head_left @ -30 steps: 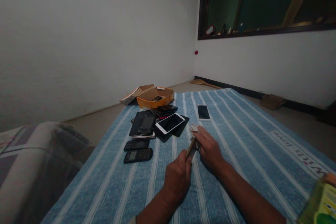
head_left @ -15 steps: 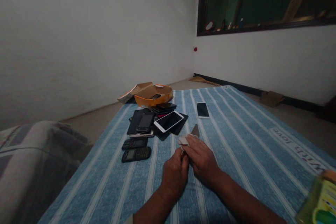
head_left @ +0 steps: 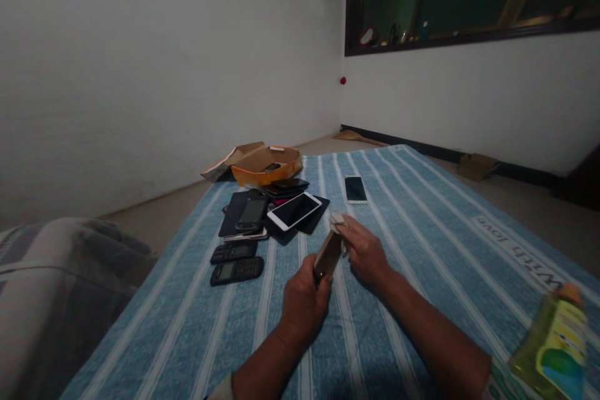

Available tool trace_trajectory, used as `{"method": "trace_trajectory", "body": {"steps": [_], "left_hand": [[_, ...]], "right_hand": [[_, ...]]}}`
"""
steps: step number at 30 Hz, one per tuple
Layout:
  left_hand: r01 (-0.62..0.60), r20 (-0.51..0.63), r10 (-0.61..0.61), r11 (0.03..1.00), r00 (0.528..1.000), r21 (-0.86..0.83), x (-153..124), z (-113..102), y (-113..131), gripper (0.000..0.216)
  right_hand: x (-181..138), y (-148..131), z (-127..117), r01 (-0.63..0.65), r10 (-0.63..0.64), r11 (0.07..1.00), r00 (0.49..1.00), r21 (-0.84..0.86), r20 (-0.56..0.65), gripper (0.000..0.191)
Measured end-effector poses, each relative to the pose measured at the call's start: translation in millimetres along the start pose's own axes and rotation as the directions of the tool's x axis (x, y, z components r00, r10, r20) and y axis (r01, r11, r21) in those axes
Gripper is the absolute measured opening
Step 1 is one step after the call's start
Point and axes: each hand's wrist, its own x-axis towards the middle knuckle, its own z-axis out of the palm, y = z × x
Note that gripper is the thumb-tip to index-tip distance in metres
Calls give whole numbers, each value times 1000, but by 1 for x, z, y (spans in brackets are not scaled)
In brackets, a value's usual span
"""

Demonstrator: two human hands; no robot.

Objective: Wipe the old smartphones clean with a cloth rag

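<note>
My left hand (head_left: 305,300) is closed round the lower end of a mobile phone (head_left: 328,255), held tilted above the striped cloth. Pinched in my right hand (head_left: 365,251) is a crumpled white wipe (head_left: 338,220), pressed against the phone's upper end and edge. Beyond my hands, a white smartphone (head_left: 294,211) lies on a pile of dark phones (head_left: 252,212). Two black keypad phones (head_left: 237,269) rest side by side to the left. Farther back, another white smartphone (head_left: 355,189) lies alone on the cloth.
An orange cardboard box (head_left: 267,174) with its lid open stands at the far end of the blue striped cloth (head_left: 422,275). A bottle of yellow-green liquid (head_left: 553,344) is at the lower right. Grey fabric (head_left: 60,300) bulges at the left.
My right hand has slid with the wipe to the phone's upper end, uncovering more of the phone. My left hand keeps its hold. The view has shifted slightly, showing more of the bottle.
</note>
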Motion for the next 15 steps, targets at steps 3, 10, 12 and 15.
{"method": "trace_trajectory", "body": {"steps": [3,10,12,15], "left_hand": [[22,-4,-22,1000,1000,-6,1,0,-1,23],[39,16,-38,998,999,-57,2,1,-2,23],[53,25,-51,996,998,-68,3,1,-2,21],[75,27,-73,994,997,-74,4,1,-2,19]], "right_hand": [[-1,-6,3,38,-38,999,999,-6,-2,49],[-3,-20,6,149,-149,989,989,19,17,40],[-3,-25,6,185,-186,982,982,27,41,41],[-2,-28,6,195,-197,980,978,36,72,44]]}}
